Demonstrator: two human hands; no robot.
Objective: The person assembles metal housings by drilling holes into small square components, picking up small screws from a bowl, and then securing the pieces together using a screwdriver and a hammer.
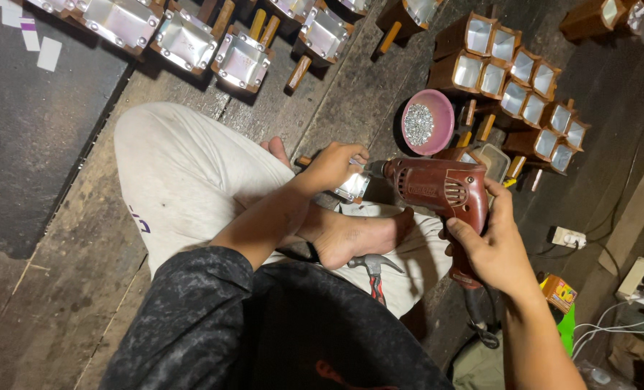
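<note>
Sleeve: dark speckled sleeve (192, 318) at 7 o'clock, nearest the camera, leading up the left arm.
Left hand: left hand (330, 167) at centre, closed over a small metal-lined box (353, 186), seemingly pinning it down against the drill's push.
Right hand: right hand (489, 249) at 4 o'clock, wrapped around the grip of one red drill (437, 189), whose nose points at 9 o'clock into the box.
Foot: bare foot (361, 235) beneath the drill, apparently bracing the work.
Hammer: one hammer (374, 271) on the lap at 6 o'clock, within reach.
Bowl: one pink bowl (428, 121) of small metal bits at 1 o'clock, just beyond the drill.
Boxes: about ten in the stack (524, 87) at 2 o'clock; roughly five more in the row (242, 59) at 11 o'clock.
</note>
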